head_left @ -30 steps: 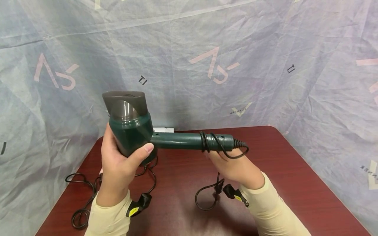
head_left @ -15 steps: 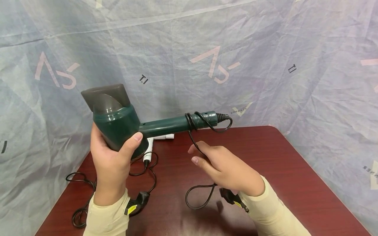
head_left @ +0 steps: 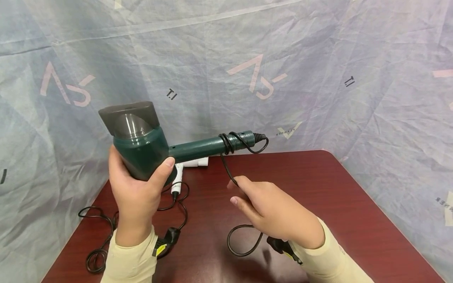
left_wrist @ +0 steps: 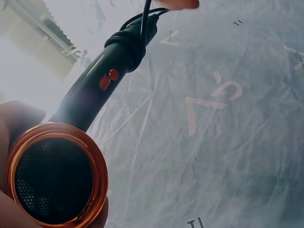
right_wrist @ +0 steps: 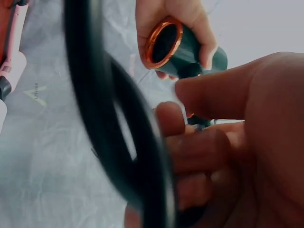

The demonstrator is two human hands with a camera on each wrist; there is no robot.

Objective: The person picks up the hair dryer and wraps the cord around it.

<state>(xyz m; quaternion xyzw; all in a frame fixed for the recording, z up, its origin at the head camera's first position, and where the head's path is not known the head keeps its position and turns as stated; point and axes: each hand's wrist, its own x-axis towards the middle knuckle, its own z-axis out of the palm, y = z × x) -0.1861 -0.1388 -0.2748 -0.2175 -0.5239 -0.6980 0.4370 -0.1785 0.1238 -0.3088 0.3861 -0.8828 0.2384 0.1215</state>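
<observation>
In the head view my left hand (head_left: 138, 196) grips the body of a dark green hair dryer (head_left: 143, 155) from below, its thumb near the handle joint. A smoky grey nozzle (head_left: 129, 118) points up, and the handle extends right. The dryer's black cord (head_left: 227, 144) is wound round the handle end, then runs down to my right hand (head_left: 279, 206). Curled fingers (right_wrist: 199, 147) of that hand hold the cord, which also hangs in a loop below. In the left wrist view the copper-ringed rear grille (left_wrist: 54, 180) and orange switches (left_wrist: 109, 79) show.
A white handled appliance (head_left: 177, 182) lies behind the dryer on the red-brown table (head_left: 318, 188), partly hidden. Another black cord (head_left: 96, 263) lies loosely at the table's left. Grey printed fabric (head_left: 205, 70) surrounds the table.
The dryer has moved left and up in my left hand, its handle end tilting upward. My right hand has drawn down from the handle end, unwinding some cord into a longer stretch.
</observation>
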